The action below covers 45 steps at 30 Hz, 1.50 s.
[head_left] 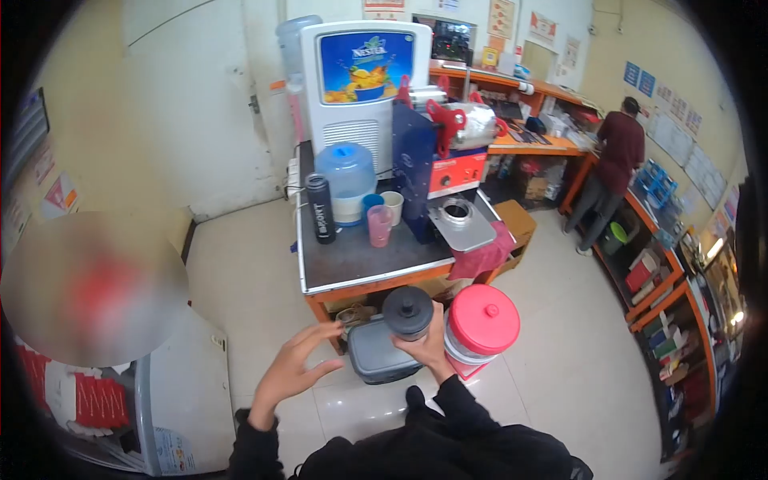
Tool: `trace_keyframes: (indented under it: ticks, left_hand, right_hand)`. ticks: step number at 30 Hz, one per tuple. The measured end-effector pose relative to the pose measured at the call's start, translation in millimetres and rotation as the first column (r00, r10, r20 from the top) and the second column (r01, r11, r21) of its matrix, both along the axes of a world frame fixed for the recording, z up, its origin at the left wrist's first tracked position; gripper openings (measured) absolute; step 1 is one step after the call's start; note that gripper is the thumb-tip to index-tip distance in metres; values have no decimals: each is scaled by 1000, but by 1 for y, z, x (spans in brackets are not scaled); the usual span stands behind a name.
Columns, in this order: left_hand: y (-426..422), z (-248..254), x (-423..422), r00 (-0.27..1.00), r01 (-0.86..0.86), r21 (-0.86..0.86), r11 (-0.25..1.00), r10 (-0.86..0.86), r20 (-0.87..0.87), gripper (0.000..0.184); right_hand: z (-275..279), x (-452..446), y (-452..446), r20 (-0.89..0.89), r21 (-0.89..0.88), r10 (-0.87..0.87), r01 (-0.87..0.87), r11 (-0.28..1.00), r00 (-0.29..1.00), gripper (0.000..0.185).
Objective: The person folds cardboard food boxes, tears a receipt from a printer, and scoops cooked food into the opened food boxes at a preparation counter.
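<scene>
A person's right hand (432, 344) curls its fingers around a dark, round-topped container (406, 312), gripping it in front of an orange-edged table (344, 264) and just beside a red-lidded tub (484, 318). The left hand (290, 374) hovers near it, thumb and fingers spread wide and holding nothing, as a person in maroon (618, 152) stands by a far counter (548, 148).

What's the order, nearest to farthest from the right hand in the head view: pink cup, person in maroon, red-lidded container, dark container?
1. Dark container: held in right hand
2. Red-lidded container: beside it, right
3. Pink cup: on the table
4. Person in maroon: far right
</scene>
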<state>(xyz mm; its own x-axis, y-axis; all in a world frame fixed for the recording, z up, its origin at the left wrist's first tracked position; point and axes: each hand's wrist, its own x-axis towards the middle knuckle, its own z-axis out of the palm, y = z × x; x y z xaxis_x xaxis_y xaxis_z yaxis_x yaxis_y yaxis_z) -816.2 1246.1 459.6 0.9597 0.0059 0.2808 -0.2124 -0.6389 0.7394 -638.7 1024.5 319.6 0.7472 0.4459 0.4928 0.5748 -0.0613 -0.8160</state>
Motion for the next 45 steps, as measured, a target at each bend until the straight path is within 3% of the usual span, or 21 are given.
trace_keyframes:
  ticks: [2, 3, 4, 6, 9, 12, 14, 16, 18, 19, 22, 23, 26, 29, 31, 33, 35, 36, 38, 41, 45]
  left_hand:
    - [-34, 3, 43, 988, 137, -32, 990, -134, 79, 52]
    - [-48, 7, 61, 976, 196, -44, 980, -190, 109, 53]
    - [-57, 9, 74, 961, 256, -61, 965, -246, 129, 55]
    - [-73, 18, 96, 938, 328, -54, 943, -318, 140, 53]
    - [-94, 33, 123, 871, 488, -35, 872, -484, 79, 51]
    - [-116, 46, 149, 815, 577, -129, 806, -579, 26, 38]
    - [-129, 38, 167, 808, 581, -220, 783, -587, 45, 31]
    - [-156, 35, 180, 916, 402, -240, 884, -385, 115, 22]
    - [-166, 30, 197, 941, 325, -258, 910, -285, 180, 25]
    - [-157, 14, 211, 923, 384, -351, 854, -346, 168, 46]
    - [-187, 46, 227, 911, 397, -135, 908, -373, 174, 65]
    - [-183, 46, 234, 859, 504, -81, 860, -489, 152, 77]
    - [-172, 54, 238, 843, 534, 18, 846, -533, 67, 67]
    - [-176, 52, 239, 898, 364, 12, 931, -354, 263, 49]
    - [-185, 56, 235, 889, 225, -90, 970, -166, 427, 38]
    - [-192, 60, 230, 796, 239, -264, 934, -33, 605, 33]
    - [-202, 71, 221, 739, 132, -329, 935, 129, 662, 43]
    - [-209, 73, 215, 733, 182, -422, 888, 163, 660, 43]
    - [-227, 74, 210, 716, 316, -568, 760, 202, 668, 44]
    - [-239, 77, 197, 686, 465, -570, 677, 131, 715, 40]
    - [-240, 78, 181, 683, 507, -561, 655, 93, 725, 35]
  right_hand:
    - [4, -3, -12, -10, -12, -6, 6, 1000, 1000, 90]
    - [27, -10, -19, -116, 116, 261, -248, 962, 958, 94]
    - [36, -17, -23, -124, 133, 298, -282, 950, 946, 95]
    - [31, -4, -31, -185, 44, 192, -188, 981, 964, 101]
    - [47, 13, -57, 54, -7, 224, -224, 975, 973, 105]
    - [50, 24, -79, -87, 110, 453, -444, 889, 887, 106]
    - [52, 30, -92, -167, 187, 368, -337, 923, 915, 102]
    - [64, 38, -102, -255, 205, 177, -126, 971, 950, 100]
    - [60, 56, -104, -30, 223, 12, -5, 975, 999, 95]
    - [63, 65, -109, 43, 184, -29, 21, 983, 999, 94]
    - [75, 84, -122, 92, 141, -45, 31, 989, 995, 93]
    - [74, 91, -123, 76, 170, -48, 34, 985, 996, 93]
    - [82, 108, -129, 11, 233, -34, 31, 972, 999, 93]
    - [87, 118, -129, 24, 213, -29, 24, 977, 999, 91]
    - [89, 122, -124, 45, 227, -49, 37, 973, 998, 90]
    - [84, 126, -118, 68, 245, -58, 40, 969, 996, 89]
    - [103, 129, -124, 226, 333, -22, -57, 941, 974, 87]
    - [112, 127, -122, 288, 370, 7, -118, 922, 958, 86]
    - [125, 121, -120, 332, 448, -5, -153, 881, 943, 57]
    - [147, 114, -120, 444, 492, -38, -207, 846, 895, 30]
    - [147, 113, -121, 529, 476, -27, -270, 837, 848, 28]
